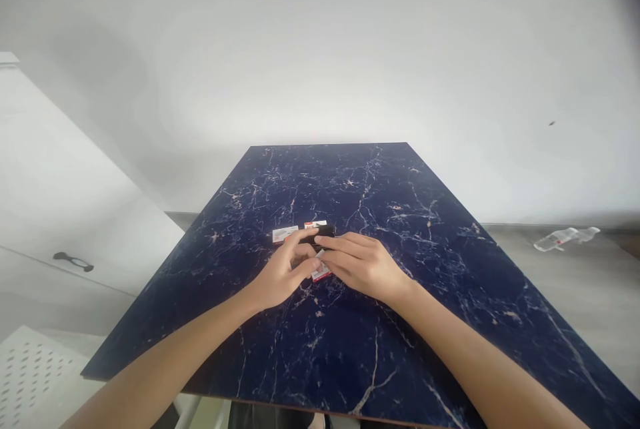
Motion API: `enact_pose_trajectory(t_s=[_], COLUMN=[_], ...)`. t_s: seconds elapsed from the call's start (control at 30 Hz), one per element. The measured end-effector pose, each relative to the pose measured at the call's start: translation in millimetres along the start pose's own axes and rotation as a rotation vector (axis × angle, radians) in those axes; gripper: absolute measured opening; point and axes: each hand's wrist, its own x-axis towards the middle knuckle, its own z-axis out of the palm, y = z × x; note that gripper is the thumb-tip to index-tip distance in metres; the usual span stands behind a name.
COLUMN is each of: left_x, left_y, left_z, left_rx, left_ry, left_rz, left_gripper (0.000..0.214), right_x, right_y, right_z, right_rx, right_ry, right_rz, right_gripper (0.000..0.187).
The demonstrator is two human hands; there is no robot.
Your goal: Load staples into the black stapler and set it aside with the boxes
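Note:
My left hand (283, 272) and my right hand (370, 262) meet near the middle of the dark blue marbled table (320, 342). Between them is a small white box with a red edge (323, 275), tilted, with my left thumb against it and my right fingertips at its upper side. Just beyond lies a black object (327, 231), partly covered by my fingers; its kind I cannot make out. Two more small boxes rest close by: a white one (284, 235) left of the black object and a red-and-white one (315, 224) behind it.
A white wall (320, 49) stands behind the table. To the left are a white cabinet with a dark handle (73, 261) and a white perforated surface (35, 375). A clear plastic bottle (565, 238) lies on the floor at the right.

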Motion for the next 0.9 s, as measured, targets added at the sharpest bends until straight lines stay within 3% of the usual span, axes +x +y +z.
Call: enact_pose_trajectory(t_s=[0.2,0.33,0.4,0.5,0.7,0.9], left_x=[0,5,8,13,19,18], left_y=[-5,-11,-14,-19,-27,-30], left_z=[4.6,-10.5,-20.7,-31.4,-32.9,-32.2], left_rx=[0.087,0.240,0.297,0.360,0.398,0.393], left_ry=[0.025,0.294,0.425,0.508,0.519,0.472], left_rz=[0.026,0.061,0.067,0.085,0.167,0.121], left_gripper=[0.050,0.025,0.023,0.022,0.026,0.038], right_x=[4,2,-3,-10,-13,-12], right_y=[2,26,41,57,57,56], right_z=[-4,-24,-33,-36,-22,-18], right_rx=[0.088,0.095,0.051,0.031,0.100,0.115], right_ry=[-0.052,0.065,0.058,0.000,-0.099,-0.100], right_rz=[0.010,0.305,0.451,0.554,0.569,0.555], right_gripper=[0.020,0.016,0.015,0.014,0.011,0.012])
